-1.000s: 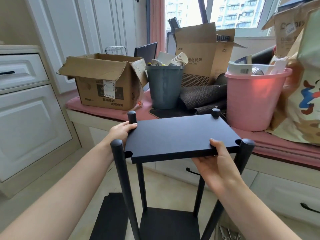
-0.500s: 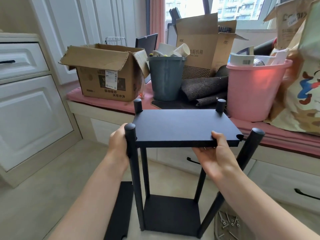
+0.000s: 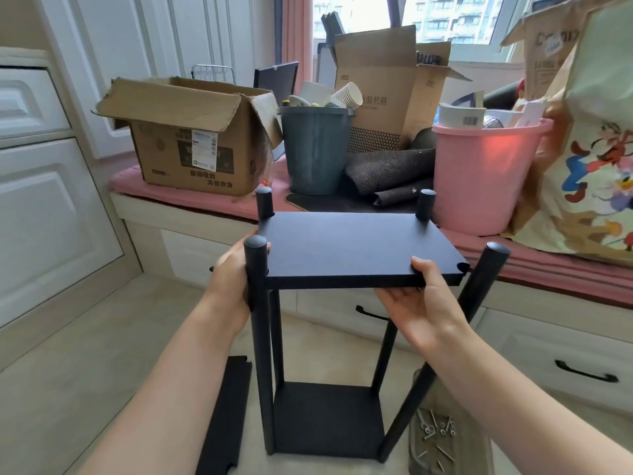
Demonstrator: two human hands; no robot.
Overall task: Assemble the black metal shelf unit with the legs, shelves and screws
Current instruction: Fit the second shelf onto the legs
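Note:
A black shelf unit stands on the floor with a bottom shelf (image 3: pixel 327 418) fixed between its round black legs. I hold a second black shelf panel (image 3: pixel 356 246) level near the leg tops. My left hand (image 3: pixel 233 279) wraps the near-left leg (image 3: pixel 257 323) and the panel's left edge. My right hand (image 3: pixel 423 299) grips the panel's front edge near its right corner. The near-right leg (image 3: pixel 469 303) leans outward, apart from the panel's notched corner. Both far legs poke up above the panel. A spare black panel (image 3: pixel 226 416) lies on the floor at the left. Loose screws (image 3: pixel 435 431) lie at the right.
Behind the unit runs a pink-cushioned window bench (image 3: pixel 212 200) with drawers below. On it stand an open cardboard box (image 3: pixel 191 138), a grey bin (image 3: pixel 315 149), a pink bucket (image 3: pixel 479 176) and a cartoon-print bag (image 3: pixel 596 166). White cabinets (image 3: pixel 44 207) stand at the left.
The panel has sunk lower between the legs and my view has tilted down. My left hand moved from the panel's far-left edge to the near-left leg. The near-right leg has swung outward.

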